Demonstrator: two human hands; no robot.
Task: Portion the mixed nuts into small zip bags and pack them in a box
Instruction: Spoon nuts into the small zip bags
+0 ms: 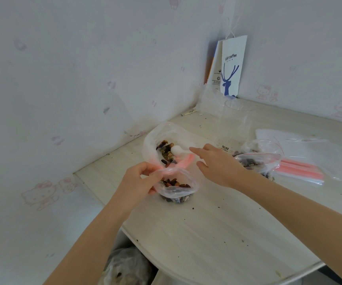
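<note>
Our left hand (139, 182) pinches the rim of the small zip bag (176, 189) in a closed grip; our right hand (220, 166) has its grip spread loose and empty, just beside the spoon (177, 150).

- Your left hand (139, 179) and left forearm (96, 233) are bare down to the bottom edge.
- Your right hand (221, 164) and right forearm (289, 204) are bare out to the right edge.
- Nails too blurred to judge.

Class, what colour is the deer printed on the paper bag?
Blue deer on a white paper bag, in the head view.
</note>
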